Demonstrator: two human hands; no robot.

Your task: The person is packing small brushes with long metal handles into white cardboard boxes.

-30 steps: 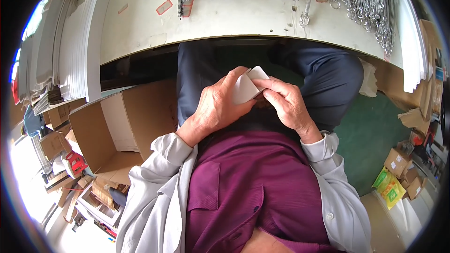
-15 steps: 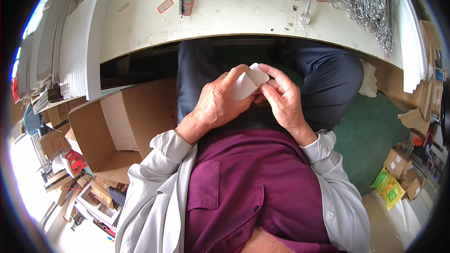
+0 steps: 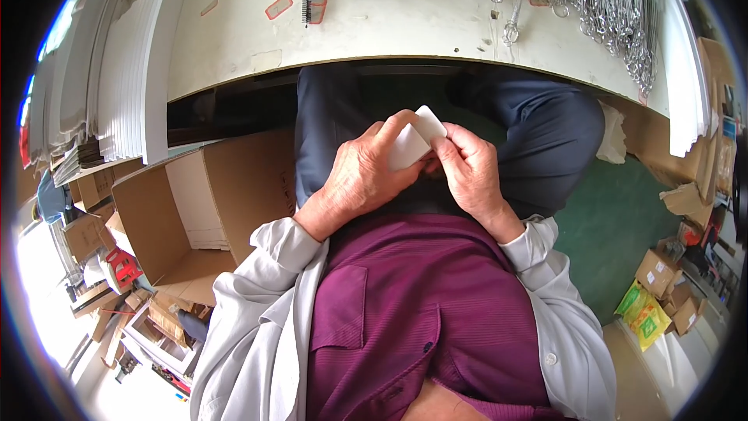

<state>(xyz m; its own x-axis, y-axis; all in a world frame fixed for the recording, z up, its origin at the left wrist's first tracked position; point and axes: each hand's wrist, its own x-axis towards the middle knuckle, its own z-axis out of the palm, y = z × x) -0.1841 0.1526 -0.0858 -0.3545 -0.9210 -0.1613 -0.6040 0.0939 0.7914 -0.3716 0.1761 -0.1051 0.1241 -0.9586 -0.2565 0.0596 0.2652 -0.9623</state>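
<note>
A small white carton [image 3: 407,150] is held over my lap, in front of the table's edge. My left hand [image 3: 360,170] is closed around its left side, with the thumb side along the upper edge. The carton's flap [image 3: 430,122] with rounded corners sticks out at the upper right. My right hand [image 3: 472,173] pinches that flap's right corner between thumb and forefinger. Its other fingers are curled beneath, partly hidden. Whether anything is inside the carton cannot be seen.
On the white table [image 3: 374,35] lie bunches of looped wire pieces [image 3: 608,15] along the far side. White folded sheets [image 3: 136,70] stand at the left, more white panels [image 3: 679,70] at the right. An open cardboard box [image 3: 160,218] sits below left; a yellow-green bag [image 3: 645,316] lies at lower right.
My right forefinger has come down from the flap's top edge to its right corner, near the thumb. My left hand has barely moved and still grips the carton.
</note>
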